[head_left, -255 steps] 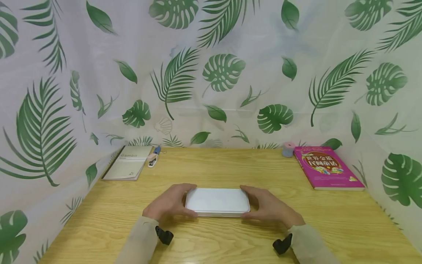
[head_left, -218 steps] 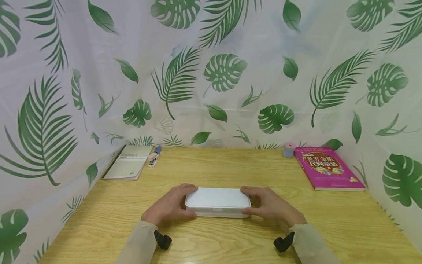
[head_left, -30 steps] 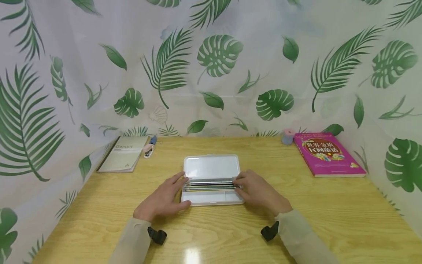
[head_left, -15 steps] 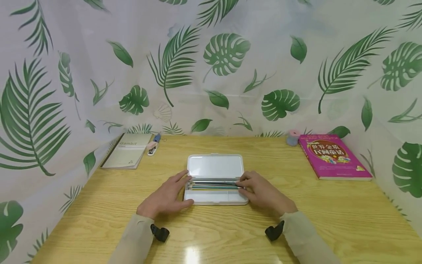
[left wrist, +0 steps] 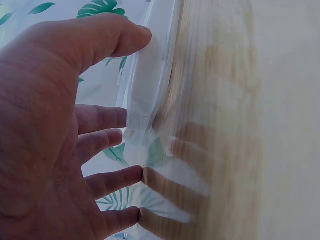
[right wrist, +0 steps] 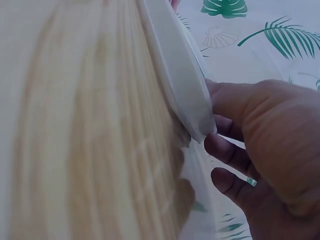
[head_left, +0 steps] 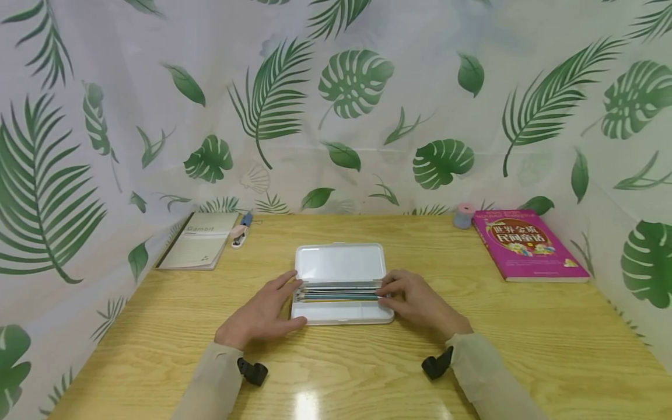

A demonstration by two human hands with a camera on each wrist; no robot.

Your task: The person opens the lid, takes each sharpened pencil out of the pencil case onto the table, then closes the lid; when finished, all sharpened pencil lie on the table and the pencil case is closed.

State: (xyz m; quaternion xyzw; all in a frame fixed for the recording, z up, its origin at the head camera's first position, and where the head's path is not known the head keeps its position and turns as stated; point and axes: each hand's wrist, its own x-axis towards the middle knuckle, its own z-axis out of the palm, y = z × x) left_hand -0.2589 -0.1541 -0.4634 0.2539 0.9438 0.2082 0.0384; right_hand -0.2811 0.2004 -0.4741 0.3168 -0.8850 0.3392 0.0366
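Note:
A white pencil case (head_left: 325, 314) lies on the table with its lid (head_left: 340, 263) folded back. Several pencils (head_left: 338, 296) lie lengthwise inside, teal, yellow and dark ones among them. At the left end is my left hand (head_left: 259, 318), its thumb on the front corner and its fingers against the side and back, fairly straight. My right hand (head_left: 422, 300) reaches over the right end, thumb and forefinger close together at the pencil ends, pinching there. Those fingertips are partly hidden behind the case wall (right wrist: 182, 65) in the right wrist view.
A grey notebook (head_left: 199, 242) lies at the back left, beside a small pink-and-white stapler (head_left: 239, 236) and a blue item (head_left: 247, 219). A pink book (head_left: 530, 245) lies at the back right near a pink-and-blue spool (head_left: 464, 216). A leaf-patterned curtain surrounds the table.
Much earlier the case was shut, held between both hands; now its lid is back. Over the last second the pencils have shifted at my right fingers, with teal ones showing more; my left hand stayed.

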